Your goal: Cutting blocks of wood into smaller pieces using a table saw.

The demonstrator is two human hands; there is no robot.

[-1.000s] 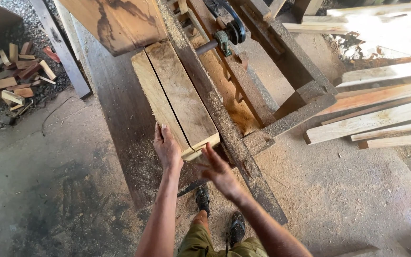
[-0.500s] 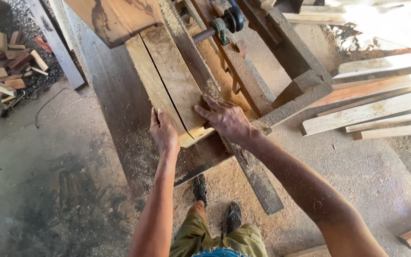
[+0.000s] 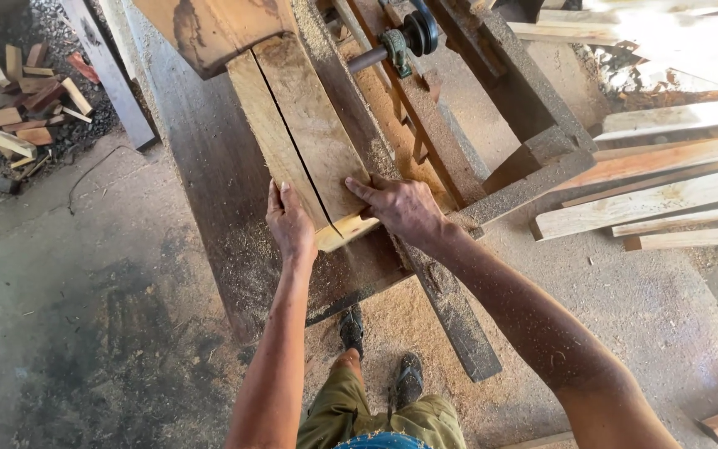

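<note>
Plank of pale wood lies flat on the long dark desk, running from about 11 o'clock down to 5 o'clock in the view. A straight saw cut splits it lengthwise into a narrow strip on the left and a wider part on the right, and its near end is at the middle of the picture. The left hand lies flat against the near end of the narrow strip, fingers stretched and together, not closed around anything. The right hand presses on the near corner of the wider part, at 3 o'clock from the left hand, with its fingers spread open on the wood; it grips nothing.

Beyond the far end of the plank, at 12 o'clock, a thick slab of brown wood covers it. At 1 o'clock a metal shaft with a dark pulley wheel sits in the heavy wooden frame, and sawdust fills the channel beside the plank. Sawn light boards are stacked at 3 o'clock on the floor. A heap of small wood offcuts lies at 10 o'clock. Below the hands, at 6 o'clock, the person's two dark shoes stand on the dusty floor.
</note>
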